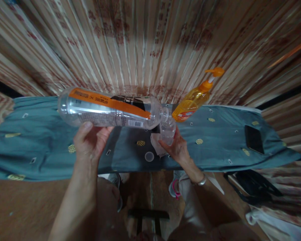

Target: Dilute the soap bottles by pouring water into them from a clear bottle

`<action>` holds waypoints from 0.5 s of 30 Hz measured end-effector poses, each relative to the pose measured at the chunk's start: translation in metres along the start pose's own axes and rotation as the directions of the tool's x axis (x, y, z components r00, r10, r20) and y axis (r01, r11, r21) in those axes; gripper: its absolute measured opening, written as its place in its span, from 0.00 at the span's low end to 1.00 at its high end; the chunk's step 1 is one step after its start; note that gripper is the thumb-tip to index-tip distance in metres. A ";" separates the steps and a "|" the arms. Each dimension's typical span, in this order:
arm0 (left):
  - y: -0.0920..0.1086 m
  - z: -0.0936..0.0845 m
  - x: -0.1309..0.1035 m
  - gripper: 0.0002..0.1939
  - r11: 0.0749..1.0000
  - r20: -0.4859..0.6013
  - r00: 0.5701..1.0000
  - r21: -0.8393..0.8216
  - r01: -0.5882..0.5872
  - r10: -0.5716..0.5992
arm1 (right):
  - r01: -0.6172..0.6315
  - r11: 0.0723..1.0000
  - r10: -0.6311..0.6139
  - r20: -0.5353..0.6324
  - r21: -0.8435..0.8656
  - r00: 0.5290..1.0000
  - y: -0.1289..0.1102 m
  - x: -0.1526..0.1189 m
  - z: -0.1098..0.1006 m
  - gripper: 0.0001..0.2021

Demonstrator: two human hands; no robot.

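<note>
My left hand (91,139) is closed on a large clear bottle (110,108) with an orange, black and silver label, tilted nearly flat with its mouth to the right. That mouth is at the top of a small clear container (168,132), which my right hand (177,147) grips from the right. Whether anything flows between them cannot be made out. A pale cloth or tissue (156,144) lies beside the small container. Below it on the table rests a small round translucent lid (149,156). Behind my right hand stands a yellow pump bottle (192,102) with an orange top.
A teal cloth with pineapple prints covers the long narrow table (125,150). On its right part lies a dark phone-like object (254,139). Pleated patterned curtains (140,43) hang behind. A black bag (256,185) is at the lower right, near the floor.
</note>
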State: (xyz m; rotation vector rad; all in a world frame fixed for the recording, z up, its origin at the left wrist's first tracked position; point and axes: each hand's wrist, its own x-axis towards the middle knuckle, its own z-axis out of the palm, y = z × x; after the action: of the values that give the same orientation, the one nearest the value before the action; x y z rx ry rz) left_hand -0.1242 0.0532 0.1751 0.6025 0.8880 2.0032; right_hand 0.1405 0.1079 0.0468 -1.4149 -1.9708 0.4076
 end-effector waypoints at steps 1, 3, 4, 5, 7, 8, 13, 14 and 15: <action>0.000 0.000 0.000 0.29 1.000 0.001 1.000 -0.001 -0.001 0.001 | -0.001 1.000 0.001 0.001 0.000 1.000 0.000 0.000 0.000 0.48; 0.000 -0.001 0.001 0.28 1.000 0.005 1.000 0.000 -0.001 0.001 | 0.001 1.000 -0.001 0.004 -0.004 1.000 -0.001 0.000 -0.001 0.48; 0.000 -0.002 0.001 0.27 1.000 0.008 1.000 0.000 0.000 0.000 | 0.003 1.000 -0.003 0.007 -0.006 1.000 -0.001 0.001 -0.001 0.48; -0.001 -0.003 0.001 0.27 1.000 0.009 1.000 -0.002 -0.001 0.001 | 0.004 1.000 -0.004 0.009 -0.007 1.000 -0.001 0.001 -0.001 0.48; -0.001 -0.004 0.001 0.27 1.000 0.015 1.000 -0.013 -0.002 0.003 | 0.004 1.000 -0.004 0.009 -0.009 1.000 -0.001 0.001 -0.001 0.48; -0.001 -0.004 0.002 0.28 1.000 0.018 1.000 -0.020 -0.002 0.002 | 0.000 1.000 0.000 0.009 -0.008 1.000 -0.001 0.000 -0.001 0.48; 0.000 -0.002 0.000 0.27 1.000 0.008 1.000 -0.013 -0.002 0.002 | -0.013 1.000 0.013 -0.004 0.007 1.000 -0.001 0.000 0.000 0.47; 0.000 -0.002 0.000 0.26 1.000 0.005 1.000 -0.007 -0.002 0.002 | -0.013 1.000 0.013 -0.001 0.010 1.000 -0.001 0.000 0.000 0.47; 0.000 -0.001 0.000 0.26 1.000 0.004 1.000 -0.003 -0.002 0.002 | -0.014 1.000 0.014 0.004 0.011 1.000 -0.001 0.001 0.000 0.47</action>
State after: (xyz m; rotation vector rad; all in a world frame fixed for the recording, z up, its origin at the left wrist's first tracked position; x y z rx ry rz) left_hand -0.1248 0.0528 0.1742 0.6057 0.8822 2.0040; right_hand 0.1397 0.1080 0.0481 -1.4222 -1.9596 0.4274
